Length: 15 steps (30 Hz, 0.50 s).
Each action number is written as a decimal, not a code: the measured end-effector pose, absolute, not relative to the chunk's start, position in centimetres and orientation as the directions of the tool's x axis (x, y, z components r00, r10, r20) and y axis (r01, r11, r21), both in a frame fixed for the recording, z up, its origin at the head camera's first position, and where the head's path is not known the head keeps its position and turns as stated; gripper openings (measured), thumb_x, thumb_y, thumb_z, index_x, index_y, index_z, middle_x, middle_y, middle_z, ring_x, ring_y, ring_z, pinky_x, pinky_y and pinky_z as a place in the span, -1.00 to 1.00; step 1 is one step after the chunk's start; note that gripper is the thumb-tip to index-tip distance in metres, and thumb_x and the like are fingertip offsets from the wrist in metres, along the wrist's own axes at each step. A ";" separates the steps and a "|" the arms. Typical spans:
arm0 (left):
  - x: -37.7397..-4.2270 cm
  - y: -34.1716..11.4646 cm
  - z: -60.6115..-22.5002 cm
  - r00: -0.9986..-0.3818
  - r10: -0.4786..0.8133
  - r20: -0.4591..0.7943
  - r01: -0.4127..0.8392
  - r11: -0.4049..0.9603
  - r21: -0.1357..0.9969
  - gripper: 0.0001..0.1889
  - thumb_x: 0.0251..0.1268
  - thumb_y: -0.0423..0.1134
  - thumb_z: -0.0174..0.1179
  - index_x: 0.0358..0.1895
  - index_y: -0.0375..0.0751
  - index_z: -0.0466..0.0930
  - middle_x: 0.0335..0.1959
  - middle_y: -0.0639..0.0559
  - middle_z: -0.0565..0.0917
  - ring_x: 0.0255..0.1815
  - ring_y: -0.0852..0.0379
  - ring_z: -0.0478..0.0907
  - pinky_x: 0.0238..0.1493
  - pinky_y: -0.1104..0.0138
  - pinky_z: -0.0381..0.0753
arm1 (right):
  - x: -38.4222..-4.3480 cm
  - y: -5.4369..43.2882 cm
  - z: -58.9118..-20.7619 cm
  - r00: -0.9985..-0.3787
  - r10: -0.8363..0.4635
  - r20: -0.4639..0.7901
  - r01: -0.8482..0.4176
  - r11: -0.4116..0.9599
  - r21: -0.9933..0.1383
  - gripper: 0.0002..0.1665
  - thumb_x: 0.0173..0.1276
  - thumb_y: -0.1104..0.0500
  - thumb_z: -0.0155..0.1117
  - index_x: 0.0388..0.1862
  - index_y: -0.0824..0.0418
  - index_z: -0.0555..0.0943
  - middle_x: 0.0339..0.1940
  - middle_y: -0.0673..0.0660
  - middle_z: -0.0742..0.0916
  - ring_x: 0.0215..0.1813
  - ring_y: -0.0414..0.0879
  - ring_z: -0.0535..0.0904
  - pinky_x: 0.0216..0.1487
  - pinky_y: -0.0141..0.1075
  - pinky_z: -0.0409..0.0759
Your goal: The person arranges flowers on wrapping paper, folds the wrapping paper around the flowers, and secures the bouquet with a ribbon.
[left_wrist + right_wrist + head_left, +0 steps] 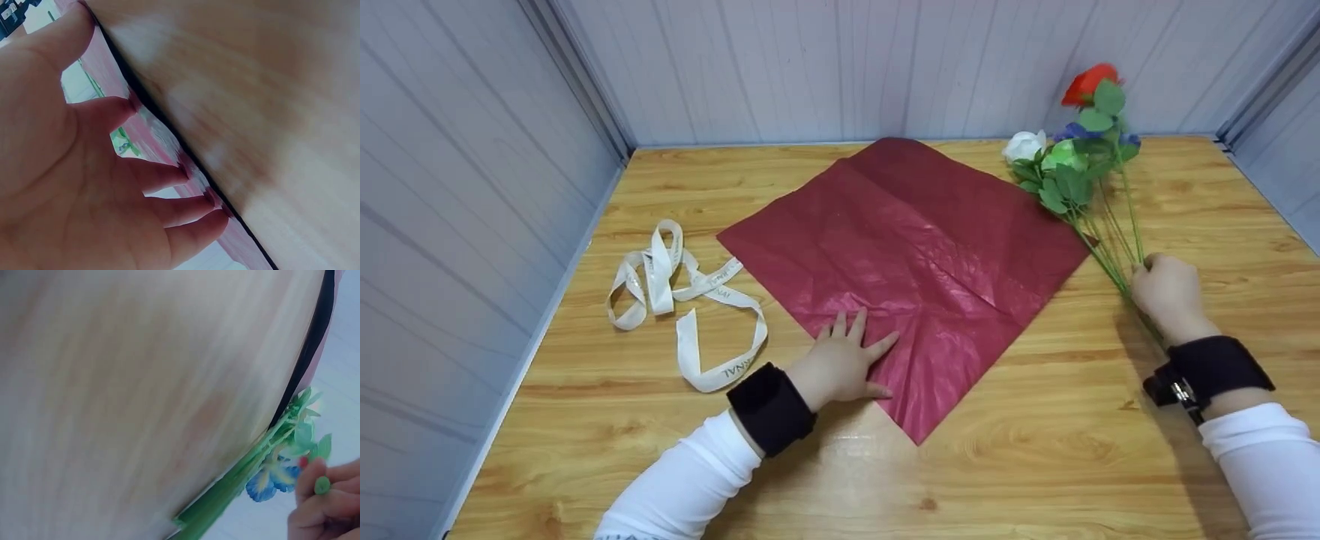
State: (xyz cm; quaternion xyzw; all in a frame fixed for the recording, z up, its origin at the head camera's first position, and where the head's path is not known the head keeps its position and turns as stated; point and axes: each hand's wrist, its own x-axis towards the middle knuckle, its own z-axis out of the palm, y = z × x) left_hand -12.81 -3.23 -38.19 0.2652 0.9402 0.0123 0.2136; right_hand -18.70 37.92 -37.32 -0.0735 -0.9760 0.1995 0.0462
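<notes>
My left hand (840,364) lies with spread fingers on the near left edge of a dark red sheet of wrapping paper (885,217); the left wrist view shows its fingertips at that edge. At the right, my right hand (1168,292) pinches the stem of a red artificial rose (1089,84), whose head stands above the other flowers. A white flower (1024,145), a light green flower (1065,156) and a blue flower (260,486) lie beside it, overlapping the paper's right corner. Their green stems (1102,259) run toward me, passing close by the right hand.
A loosely looped white ribbon (660,270) with printed letters lies on the wooden table (607,442), left of the paper. Pale panel walls (825,67) stand along the back and both sides. Dark bands (772,409) wrap both wrists.
</notes>
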 end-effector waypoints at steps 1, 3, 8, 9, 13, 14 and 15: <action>-12.8 -3.2 -38.2 -0.769 0.504 -0.392 0.494 0.859 0.136 -0.16 0.16 0.33 0.07 0.50 0.24 -0.01 0.51 -0.34 -0.09 0.47 -0.41 -0.10 0.42 -0.10 0.06 | -18.7 37.7 -37.3 -0.982 0.171 0.082 0.125 0.907 -0.402 -0.56 0.46 0.25 -0.14 -0.16 0.71 0.47 -0.20 0.67 0.56 -0.17 0.51 0.49 -0.18 0.19 0.45; -12.8 -3.2 -38.3 -0.770 0.504 -0.391 0.492 0.859 0.139 -0.16 0.16 0.33 0.08 0.50 0.24 -0.01 0.51 -0.34 -0.08 0.47 -0.40 -0.10 0.42 -0.10 0.05 | -18.8 37.3 -37.2 -0.976 0.188 0.113 0.125 0.901 -0.415 -0.56 0.46 0.26 -0.16 -0.11 0.70 0.45 -0.16 0.69 0.54 -0.13 0.53 0.48 -0.15 0.21 0.45; -12.8 -3.3 -38.3 -0.770 0.506 -0.388 0.495 0.858 0.136 -0.15 0.16 0.34 0.07 0.50 0.24 -0.01 0.51 -0.34 -0.08 0.47 -0.41 -0.11 0.42 -0.10 0.04 | -19.0 36.2 -36.8 -0.964 0.201 0.176 0.101 0.883 -0.459 -0.57 0.48 0.24 -0.17 -0.12 0.66 0.48 -0.18 0.66 0.57 -0.18 0.47 0.51 -0.18 0.17 0.44; -12.8 -3.3 -38.3 -0.770 0.507 -0.387 0.498 0.857 0.131 -0.15 0.16 0.34 0.07 0.50 0.24 -0.01 0.51 -0.34 -0.08 0.47 -0.41 -0.10 0.41 -0.10 0.05 | -19.1 35.9 -36.6 -0.962 0.199 0.185 0.092 0.880 -0.465 -0.56 0.48 0.24 -0.16 -0.11 0.65 0.49 -0.19 0.65 0.58 -0.20 0.44 0.52 -0.20 0.14 0.44; -12.8 -3.3 -38.3 -0.770 0.506 -0.388 0.503 0.856 0.118 -0.15 0.16 0.35 0.05 0.50 0.24 -0.02 0.51 -0.33 -0.09 0.47 -0.40 -0.11 0.40 -0.10 0.08 | -19.4 34.9 -36.2 -0.964 0.181 0.197 0.064 0.871 -0.487 -0.56 0.48 0.22 -0.14 -0.12 0.63 0.52 -0.36 0.52 0.61 -0.43 0.18 0.50 -0.41 -0.12 0.42; -12.8 -3.3 -38.3 -0.770 0.505 -0.389 0.502 0.857 0.118 -0.15 0.16 0.35 0.05 0.50 0.24 -0.03 0.51 -0.33 -0.10 0.48 -0.40 -0.11 0.40 -0.11 0.08 | -19.5 34.6 -36.0 -0.965 0.176 0.196 0.058 0.869 -0.492 -0.56 0.48 0.22 -0.13 -0.13 0.62 0.53 -0.42 0.47 0.61 -0.49 0.12 0.48 -0.46 -0.18 0.40; -12.8 -3.3 -38.3 -0.770 0.505 -0.391 0.502 0.857 0.117 -0.15 0.17 0.35 0.05 0.50 0.24 -0.03 0.51 -0.33 -0.10 0.48 -0.40 -0.12 0.40 -0.11 0.08 | -19.6 34.3 -35.9 -0.965 0.172 0.198 0.052 0.865 -0.499 -0.57 0.48 0.22 -0.13 -0.14 0.61 0.54 -0.46 0.41 0.61 -0.54 0.04 0.45 -0.49 -0.24 0.37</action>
